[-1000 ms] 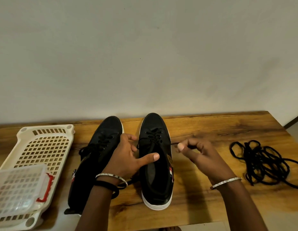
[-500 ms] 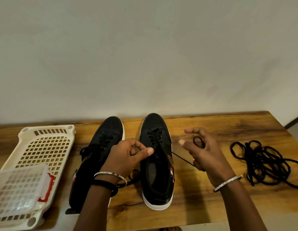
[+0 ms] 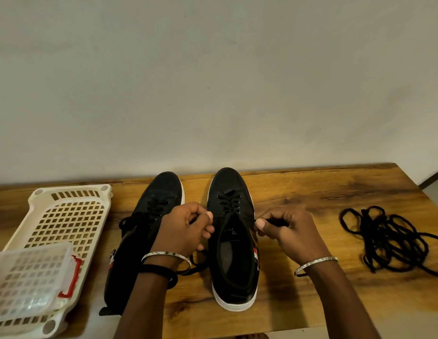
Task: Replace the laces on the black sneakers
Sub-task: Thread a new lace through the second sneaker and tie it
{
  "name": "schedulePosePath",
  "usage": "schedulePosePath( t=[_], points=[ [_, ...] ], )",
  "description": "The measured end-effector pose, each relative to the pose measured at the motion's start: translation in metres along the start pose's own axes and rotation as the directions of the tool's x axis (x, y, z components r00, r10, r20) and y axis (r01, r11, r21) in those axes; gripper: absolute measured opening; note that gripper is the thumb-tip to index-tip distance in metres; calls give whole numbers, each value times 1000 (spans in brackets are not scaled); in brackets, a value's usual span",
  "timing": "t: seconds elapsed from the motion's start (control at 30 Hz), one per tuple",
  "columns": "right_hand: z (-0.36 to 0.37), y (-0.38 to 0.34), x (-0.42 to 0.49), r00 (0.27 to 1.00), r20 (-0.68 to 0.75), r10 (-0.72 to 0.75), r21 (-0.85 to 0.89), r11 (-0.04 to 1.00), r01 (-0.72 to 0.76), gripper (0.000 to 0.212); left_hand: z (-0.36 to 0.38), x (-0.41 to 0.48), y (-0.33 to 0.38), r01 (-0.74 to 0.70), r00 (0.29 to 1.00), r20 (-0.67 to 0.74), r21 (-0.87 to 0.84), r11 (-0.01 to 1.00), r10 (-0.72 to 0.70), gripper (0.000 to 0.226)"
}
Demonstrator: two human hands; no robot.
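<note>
Two black sneakers with white soles stand side by side on the wooden table, toes towards the wall. The right sneaker [image 3: 231, 255] has black lace [image 3: 229, 204] through its front eyelets only. My right hand [image 3: 290, 232] pinches one end of that lace just right of the shoe's collar. My left hand [image 3: 186, 228] is closed beside the shoe's left edge, fingers pinched together on the other lace end. The left sneaker [image 3: 142, 231] is partly hidden by my left arm; its lace hangs loose.
A pile of loose black laces [image 3: 389, 239] lies on the table at the right. A white plastic basket [image 3: 66, 216] with a smaller white tray with red clips [image 3: 29, 282] in it sits at the left. The table's front edge is close to me.
My right hand dropped from a raised, turned pose back down beside the right sneaker, taking the lace end in close. My left hand's fingers curled shut near the eyelets.
</note>
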State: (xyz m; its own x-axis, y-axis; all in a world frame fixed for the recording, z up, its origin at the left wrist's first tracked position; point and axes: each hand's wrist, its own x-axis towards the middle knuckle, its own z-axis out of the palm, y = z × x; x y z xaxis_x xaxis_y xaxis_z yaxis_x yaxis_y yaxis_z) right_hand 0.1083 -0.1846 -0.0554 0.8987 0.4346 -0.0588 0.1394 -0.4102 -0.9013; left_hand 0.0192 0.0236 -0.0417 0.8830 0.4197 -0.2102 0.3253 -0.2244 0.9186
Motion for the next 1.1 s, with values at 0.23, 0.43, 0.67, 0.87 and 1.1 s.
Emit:
schedulePosePath(
  t=[0.23,0.43,0.67,0.87,1.1],
  points=[
    [3,4,0,1000,21,-15,24,1000,14,19,1,2,0,21,999,-38,-33,999,-23,22],
    [-11,-11,-5,991,127,33,259,964,-65,23,-10,-4,7,-70,997,-6,90,993,71,23],
    [-11,-44,-29,986,150,67,187,978,-95,33,-17,-35,32,-105,994,35,27,994,105,30],
    [-23,-82,-46,995,20,102,122,987,-104,34,-32,-61,68,-112,993,21,-80,990,114,30],
    [-52,-186,-54,998,-43,-44,-112,993,39,32,-61,-88,149,-216,976,-43,-68,974,214,31]
  ],
)
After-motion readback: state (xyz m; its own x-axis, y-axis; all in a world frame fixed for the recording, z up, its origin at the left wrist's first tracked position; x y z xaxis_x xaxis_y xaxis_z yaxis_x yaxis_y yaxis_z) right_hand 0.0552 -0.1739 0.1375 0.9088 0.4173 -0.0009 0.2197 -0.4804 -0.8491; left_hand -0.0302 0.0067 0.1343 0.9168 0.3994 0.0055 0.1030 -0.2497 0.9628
